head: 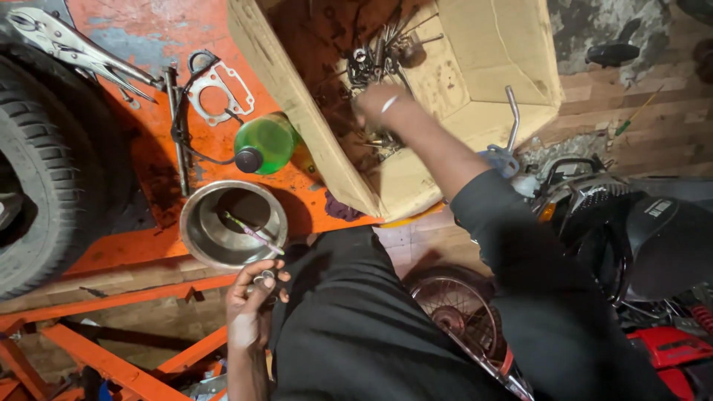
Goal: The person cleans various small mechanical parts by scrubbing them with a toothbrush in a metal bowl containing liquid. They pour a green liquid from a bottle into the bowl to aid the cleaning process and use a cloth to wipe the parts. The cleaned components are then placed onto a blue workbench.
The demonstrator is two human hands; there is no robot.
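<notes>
My left hand pinches a small metal part beside the steel bowl. Further out, my right hand, fingers closed among loose bolts in the cardboard box; exact grasp unclear. Best to sift slowly and match by feel.

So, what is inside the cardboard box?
The cardboard box holds a heap of metal bolts and small parts. The right hand reaches into it and covers some of them. What lies under the heap cannot be seen.
</notes>
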